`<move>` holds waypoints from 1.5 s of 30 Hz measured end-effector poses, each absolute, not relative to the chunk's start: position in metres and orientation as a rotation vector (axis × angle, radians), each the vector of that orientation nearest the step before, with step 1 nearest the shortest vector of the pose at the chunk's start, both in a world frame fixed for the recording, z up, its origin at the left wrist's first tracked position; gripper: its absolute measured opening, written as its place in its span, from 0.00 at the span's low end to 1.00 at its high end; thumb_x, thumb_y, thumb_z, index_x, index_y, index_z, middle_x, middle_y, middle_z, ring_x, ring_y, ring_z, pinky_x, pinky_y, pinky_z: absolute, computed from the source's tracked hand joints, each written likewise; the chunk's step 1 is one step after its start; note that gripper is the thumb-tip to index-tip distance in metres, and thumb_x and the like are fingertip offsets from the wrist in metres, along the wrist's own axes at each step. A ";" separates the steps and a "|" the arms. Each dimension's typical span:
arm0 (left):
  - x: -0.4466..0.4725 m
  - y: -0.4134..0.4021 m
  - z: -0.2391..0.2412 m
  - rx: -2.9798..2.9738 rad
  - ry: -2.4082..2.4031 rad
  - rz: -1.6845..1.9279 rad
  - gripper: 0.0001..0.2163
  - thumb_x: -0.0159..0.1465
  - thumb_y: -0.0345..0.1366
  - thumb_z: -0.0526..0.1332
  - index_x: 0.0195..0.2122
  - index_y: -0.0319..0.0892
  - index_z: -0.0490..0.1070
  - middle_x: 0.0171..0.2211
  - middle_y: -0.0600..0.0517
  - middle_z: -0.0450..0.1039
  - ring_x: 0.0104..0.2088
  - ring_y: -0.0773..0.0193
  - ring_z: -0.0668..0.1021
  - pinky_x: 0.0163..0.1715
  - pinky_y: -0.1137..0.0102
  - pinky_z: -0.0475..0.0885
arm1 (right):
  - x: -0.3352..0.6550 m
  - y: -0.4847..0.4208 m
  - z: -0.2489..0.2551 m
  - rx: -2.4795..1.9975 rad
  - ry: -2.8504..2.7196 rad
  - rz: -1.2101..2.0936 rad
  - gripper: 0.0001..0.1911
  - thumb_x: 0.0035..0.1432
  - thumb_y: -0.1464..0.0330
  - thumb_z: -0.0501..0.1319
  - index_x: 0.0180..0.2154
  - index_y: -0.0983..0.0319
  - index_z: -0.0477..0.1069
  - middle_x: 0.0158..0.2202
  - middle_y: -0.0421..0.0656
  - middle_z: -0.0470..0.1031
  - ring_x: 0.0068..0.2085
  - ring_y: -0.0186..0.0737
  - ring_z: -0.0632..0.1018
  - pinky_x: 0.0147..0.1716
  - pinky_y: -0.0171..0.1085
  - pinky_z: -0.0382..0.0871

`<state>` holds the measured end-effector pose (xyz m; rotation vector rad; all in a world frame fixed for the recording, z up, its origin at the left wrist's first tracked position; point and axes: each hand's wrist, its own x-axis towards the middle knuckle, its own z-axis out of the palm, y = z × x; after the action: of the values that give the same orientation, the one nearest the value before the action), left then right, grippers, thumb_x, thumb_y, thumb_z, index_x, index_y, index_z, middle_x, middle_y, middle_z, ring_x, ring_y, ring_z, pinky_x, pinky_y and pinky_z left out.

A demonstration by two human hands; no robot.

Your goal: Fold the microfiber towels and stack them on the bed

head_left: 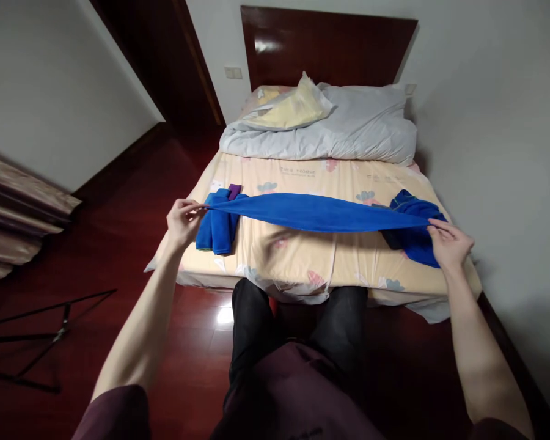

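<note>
A blue towel [311, 212] is stretched flat and taut above the foot of the bed [302, 263]. My left hand [183, 221] pinches its left end and my right hand [449, 244] pinches its right end, arms spread wide. Under the left end lies a folded stack of blue towels [216, 231] with a purple cloth [234, 191] at its far side. A loose heap of blue towels [415, 229] lies on the sheet by my right hand, partly hidden by the stretched towel.
A grey duvet [348, 128] and a yellow pillow [293, 110] are bunched at the dark wooden headboard [325, 46]. A wall runs close along the bed's right side. Red wooden floor lies to the left, with a black metal stand [41, 336] on it.
</note>
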<state>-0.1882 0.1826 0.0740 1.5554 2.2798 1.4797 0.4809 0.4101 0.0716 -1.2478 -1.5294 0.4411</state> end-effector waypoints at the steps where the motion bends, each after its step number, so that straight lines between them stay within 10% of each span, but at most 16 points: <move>1: -0.189 0.182 0.059 1.564 2.316 1.399 0.16 0.65 0.42 0.66 0.44 0.32 0.81 0.43 0.48 0.73 0.36 0.69 0.76 0.37 0.74 0.74 | 0.481 0.409 0.056 -1.269 -1.522 0.468 0.13 0.60 0.73 0.67 0.46 0.74 0.80 0.50 0.66 0.80 0.45 0.41 0.84 0.49 0.38 0.76; 16: -0.176 0.173 -0.130 1.920 2.318 0.298 0.11 0.59 0.29 0.57 0.35 0.40 0.80 0.42 0.39 0.77 0.44 0.49 0.75 0.46 0.58 0.72 | 0.479 0.380 -0.148 -1.696 -1.912 0.569 0.09 0.55 0.71 0.62 0.34 0.66 0.81 0.43 0.53 0.84 0.40 0.45 0.82 0.48 0.44 0.78; 36: -0.160 0.148 -0.138 1.859 2.210 0.028 0.17 0.62 0.26 0.53 0.40 0.41 0.82 0.43 0.41 0.81 0.46 0.52 0.81 0.47 0.65 0.76 | 0.508 0.339 -0.141 -1.985 -2.329 0.101 0.15 0.61 0.74 0.58 0.41 0.59 0.84 0.45 0.49 0.82 0.50 0.48 0.76 0.40 0.41 0.71; 45: -0.111 0.210 -0.099 1.973 2.251 0.276 0.19 0.69 0.36 0.53 0.56 0.42 0.77 0.54 0.40 0.78 0.55 0.48 0.78 0.57 0.56 0.73 | 0.396 0.356 -0.077 -1.788 -2.277 0.091 0.23 0.64 0.75 0.54 0.56 0.65 0.78 0.58 0.53 0.77 0.58 0.51 0.74 0.59 0.48 0.67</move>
<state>-0.1108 0.2103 -0.0988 1.9729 2.2505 0.2763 0.3960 0.3564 -0.0767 -1.7883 -2.2769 0.0906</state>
